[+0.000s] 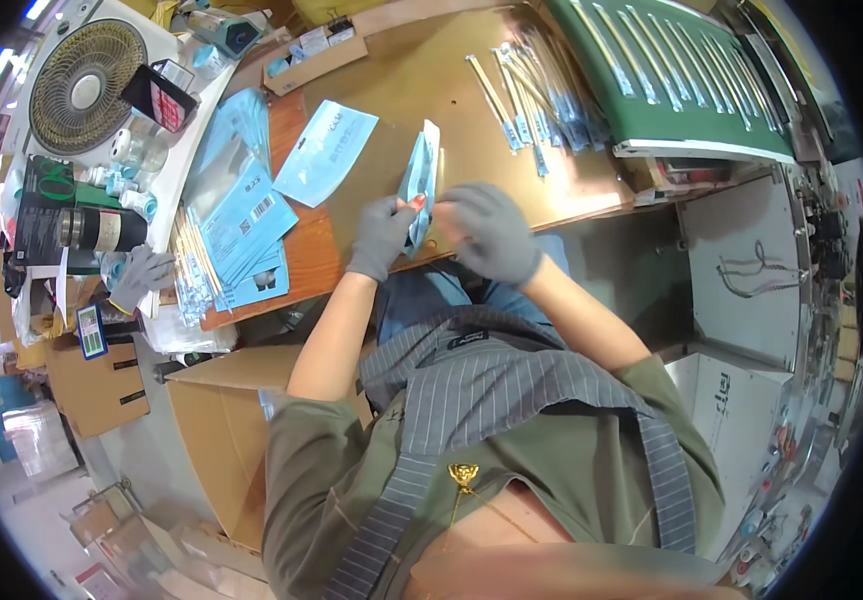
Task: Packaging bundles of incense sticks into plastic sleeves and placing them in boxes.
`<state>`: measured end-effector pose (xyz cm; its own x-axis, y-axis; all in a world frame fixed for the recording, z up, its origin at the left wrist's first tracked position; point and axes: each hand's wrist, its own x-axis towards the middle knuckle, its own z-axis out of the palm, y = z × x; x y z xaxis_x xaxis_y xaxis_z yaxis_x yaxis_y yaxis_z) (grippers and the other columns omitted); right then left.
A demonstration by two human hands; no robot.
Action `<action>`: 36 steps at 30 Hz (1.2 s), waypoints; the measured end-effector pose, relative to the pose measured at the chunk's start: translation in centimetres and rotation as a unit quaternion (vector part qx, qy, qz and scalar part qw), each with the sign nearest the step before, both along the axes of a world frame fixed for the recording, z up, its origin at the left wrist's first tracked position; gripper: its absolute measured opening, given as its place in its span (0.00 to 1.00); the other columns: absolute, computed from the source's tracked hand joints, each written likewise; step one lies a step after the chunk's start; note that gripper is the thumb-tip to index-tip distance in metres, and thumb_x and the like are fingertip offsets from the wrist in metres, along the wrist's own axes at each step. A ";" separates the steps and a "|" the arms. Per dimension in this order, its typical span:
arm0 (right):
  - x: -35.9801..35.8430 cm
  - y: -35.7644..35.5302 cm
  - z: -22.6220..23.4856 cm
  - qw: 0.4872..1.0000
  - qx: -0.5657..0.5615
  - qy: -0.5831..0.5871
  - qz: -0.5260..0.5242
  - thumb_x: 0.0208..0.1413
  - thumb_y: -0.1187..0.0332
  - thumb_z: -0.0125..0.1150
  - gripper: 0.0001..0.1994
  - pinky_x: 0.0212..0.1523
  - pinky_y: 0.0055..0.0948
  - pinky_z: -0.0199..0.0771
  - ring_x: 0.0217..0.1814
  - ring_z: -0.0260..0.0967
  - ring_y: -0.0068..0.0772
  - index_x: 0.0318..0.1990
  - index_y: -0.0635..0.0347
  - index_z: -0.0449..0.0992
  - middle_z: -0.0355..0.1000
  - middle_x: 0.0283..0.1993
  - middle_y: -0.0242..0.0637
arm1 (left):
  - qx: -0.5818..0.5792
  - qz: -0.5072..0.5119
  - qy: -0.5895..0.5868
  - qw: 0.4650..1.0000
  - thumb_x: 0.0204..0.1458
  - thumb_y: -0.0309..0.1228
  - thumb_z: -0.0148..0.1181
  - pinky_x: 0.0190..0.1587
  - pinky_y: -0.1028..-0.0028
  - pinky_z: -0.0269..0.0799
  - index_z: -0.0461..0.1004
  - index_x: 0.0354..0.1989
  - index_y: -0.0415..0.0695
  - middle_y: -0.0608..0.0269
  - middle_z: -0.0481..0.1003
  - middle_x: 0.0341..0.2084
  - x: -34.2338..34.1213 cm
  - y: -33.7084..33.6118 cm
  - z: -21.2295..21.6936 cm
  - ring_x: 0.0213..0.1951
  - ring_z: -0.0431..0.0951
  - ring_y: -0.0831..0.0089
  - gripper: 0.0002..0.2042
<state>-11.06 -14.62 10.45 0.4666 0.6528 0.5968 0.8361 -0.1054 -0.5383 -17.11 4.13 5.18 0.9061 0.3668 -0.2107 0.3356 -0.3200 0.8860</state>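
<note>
My gloved left hand [377, 238] is closed on a light blue packaging pouch [418, 178], which stands up from its fingers at the table's near edge. Close to the pouch's right side is my gloved right hand [497, 235]. Its fingertips are smeared by motion, so whether they grip anything is unclear. A flat blue and white pouch [327, 152] lies just beyond my left hand. Further left, more blue pouches [244, 228] are stacked beside a bundle of thin pale sticks [192, 262]. Slim sticks in clear and blue wrappers [542, 100] form a loose pile at the far right.
A green conveyor belt [607, 75] carrying a row of wrapped sticks stands at the right. On the left, a white shelf [184, 165] holds a fan [87, 88], a phone [160, 98], bottles and a grey glove [142, 278]. An open cardboard box [214, 420] stands below.
</note>
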 end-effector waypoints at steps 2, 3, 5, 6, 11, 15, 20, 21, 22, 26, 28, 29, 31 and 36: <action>0.3 2.3 -1.2 0.997 0.006 -0.066 0.035 0.48 0.71 0.58 0.13 0.49 0.37 0.67 0.45 0.69 0.43 0.43 0.56 0.74 0.71 0.41 0.40 | -0.093 -0.003 -0.122 0.988 0.52 0.36 0.57 0.25 0.75 0.58 0.70 0.21 0.38 0.71 0.65 0.17 -0.2 0.2 -2.3 0.23 0.62 0.82 0.14; 0.9 2.9 -2.1 0.996 -0.027 -0.080 0.023 0.49 0.68 0.59 0.12 0.47 0.38 0.67 0.43 0.69 0.42 0.42 0.56 0.73 0.71 0.39 0.39 | -0.094 -0.008 -0.124 0.988 0.52 0.36 0.57 0.25 0.75 0.58 0.70 0.21 0.38 0.71 0.65 0.17 0.0 0.3 -2.1 0.23 0.62 0.82 0.14; 1.3 2.5 -3.5 0.988 -0.122 -0.089 -0.030 0.51 0.63 0.58 0.10 0.41 0.37 0.67 0.37 0.69 0.40 0.40 0.54 0.73 0.72 0.35 0.35 | -0.058 -0.027 -0.095 0.993 0.54 0.35 0.53 0.27 0.70 0.64 0.72 0.26 0.38 0.62 0.71 0.19 -0.2 0.7 -1.7 0.24 0.69 0.78 0.12; 1.1 2.3 -3.6 0.988 -0.123 -0.092 -0.034 0.51 0.63 0.58 0.10 0.41 0.37 0.67 0.37 0.69 0.40 0.40 0.54 0.73 0.72 0.35 0.35 | -0.060 -0.031 -0.098 0.993 0.54 0.35 0.53 0.27 0.70 0.64 0.72 0.26 0.38 0.62 0.71 0.19 -0.3 0.9 -1.5 0.24 0.69 0.78 0.12; -0.4 3.8 -4.1 0.953 -0.217 -0.209 -0.013 0.42 0.64 0.56 0.13 0.41 0.38 0.67 0.37 0.69 0.43 0.33 0.61 0.75 0.71 0.36 0.43 | 0.345 -0.047 -0.207 0.914 0.55 0.36 0.52 0.26 0.62 0.64 0.69 0.25 0.40 0.53 0.67 0.18 -0.8 -0.7 -0.5 0.23 0.70 0.57 0.13; 2.0 4.6 -5.7 0.975 -0.204 -0.028 0.086 0.42 0.67 0.56 0.06 0.43 0.38 0.67 0.44 0.68 0.44 0.27 0.55 0.77 0.73 0.35 0.41 | 0.332 -0.078 -0.286 0.895 0.53 0.30 0.56 0.27 0.63 0.64 0.66 0.23 0.40 0.52 0.67 0.19 -1.4 -2.2 4.7 0.24 0.69 0.53 0.10; 3.5 4.6 5.1 0.971 -0.147 -0.189 0.022 0.42 0.59 0.60 0.15 0.45 0.40 0.66 0.40 0.68 0.45 0.37 0.55 0.74 0.71 0.35 0.40 | 0.344 -0.068 -0.420 0.837 0.49 0.27 0.59 0.23 0.63 0.65 0.66 0.24 0.41 0.52 0.70 0.22 -3.8 -2.8 11.3 0.22 0.70 0.52 0.08; 2.7 4.6 7.2 0.987 0.118 -0.004 0.111 0.46 0.56 0.59 0.24 0.52 0.40 0.65 0.49 0.66 0.39 0.50 0.57 0.69 0.68 0.47 0.40 | 0.386 -0.052 -0.455 0.801 0.51 0.29 0.59 0.23 0.65 0.66 0.66 0.24 0.42 0.54 0.72 0.24 -5.0 -2.9 13.4 0.23 0.72 0.56 0.09; 2.5 4.9 7.4 0.987 0.118 -0.008 0.104 0.46 0.56 0.59 0.24 0.52 0.40 0.65 0.49 0.66 0.39 0.50 0.57 0.69 0.68 0.47 0.40 | 0.388 -0.048 -0.521 0.759 0.52 0.31 0.58 0.24 0.65 0.68 0.66 0.24 0.42 0.57 0.73 0.25 -5.6 -3.3 15.0 0.23 0.74 0.59 0.10; 2.3 6.4 8.3 0.935 0.255 0.167 0.181 0.49 0.54 0.58 0.28 0.56 0.36 0.66 0.54 0.66 0.36 0.55 0.60 0.66 0.67 0.53 0.44 | 0.492 -0.078 -0.501 0.707 0.53 0.30 0.57 0.21 0.67 0.67 0.66 0.24 0.42 0.58 0.73 0.25 -4.6 -2.6 16.1 0.21 0.72 0.61 0.09; 3.3 6.5 10.1 0.971 -0.166 0.039 0.166 0.47 0.50 0.59 0.20 0.46 0.40 0.68 0.42 0.70 0.42 0.40 0.56 0.75 0.72 0.41 0.43 | 0.471 -0.081 -0.441 0.760 0.53 0.29 0.56 0.21 0.67 0.66 0.65 0.24 0.42 0.57 0.73 0.25 -3.3 -0.3 13.7 0.21 0.71 0.61 0.09; 3.9 7.1 10.1 0.971 -0.164 0.031 0.169 0.47 0.50 0.59 0.20 0.46 0.40 0.68 0.42 0.70 0.42 0.40 0.56 0.75 0.72 0.41 0.43 | 0.458 -0.036 -0.433 0.775 0.52 0.28 0.57 0.24 0.68 0.67 0.65 0.25 0.41 0.55 0.73 0.25 -3.5 0.5 12.9 0.23 0.72 0.59 0.08; 4.1 8.5 8.8 0.979 -0.130 -0.119 0.106 0.47 0.50 0.57 0.16 0.41 0.42 0.66 0.35 0.68 0.47 0.27 0.54 0.74 0.71 0.30 0.40 | 0.434 0.010 -0.451 0.779 0.53 0.30 0.58 0.28 0.68 0.68 0.66 0.24 0.40 0.55 0.73 0.25 -3.2 0.7 12.6 0.24 0.72 0.59 0.10; 7.0 10.5 1.0 0.991 -0.010 -0.052 0.120 0.48 0.54 0.56 0.14 0.43 0.42 0.67 0.40 0.70 0.46 0.32 0.55 0.77 0.73 0.35 0.41 | 0.500 -0.035 -0.437 0.747 0.53 0.33 0.58 0.26 0.66 0.66 0.68 0.23 0.42 0.58 0.71 0.23 -0.1 2.4 9.5 0.23 0.71 0.59 0.11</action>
